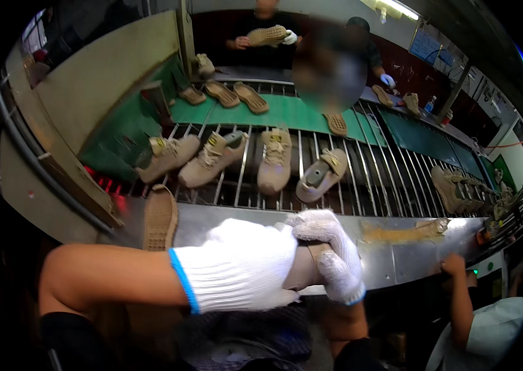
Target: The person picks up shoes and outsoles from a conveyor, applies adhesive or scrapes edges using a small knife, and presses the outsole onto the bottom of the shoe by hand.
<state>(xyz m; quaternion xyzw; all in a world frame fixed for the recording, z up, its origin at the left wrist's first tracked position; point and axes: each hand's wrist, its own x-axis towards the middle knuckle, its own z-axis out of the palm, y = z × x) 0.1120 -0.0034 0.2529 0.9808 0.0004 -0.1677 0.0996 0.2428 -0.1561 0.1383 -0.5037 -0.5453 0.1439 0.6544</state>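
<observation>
Head view: taking the gloved hands as the clock's centre, the left hand [243,263] comes in from nine o'clock and the right hand [334,250] from five, and between them is a beige shoe [300,271], mostly covered. The right fingers curl over it, pressed close against its surface; the left palm lies along its other side, but how those fingers close cannot be told. Holding it from both sides probably keeps it firm over the edge of the metal ledge [377,264]. On the rods [360,176], four beige shoes [275,162] fan from ten to half past twelve, set apart, perhaps so that their sides do not rub. Between nine and ten a loose sole [160,216] rests on the ledge, likely there for easy reach; more soles [251,99] lie on green sheeting [283,106] near eleven, which may stop them slipping between the rods. As for writing, yellow labels [213,138] mark some of the tongues, too small to make out, and at one o'clock a bluish notice [425,48] bears lines too blurred to read.
</observation>
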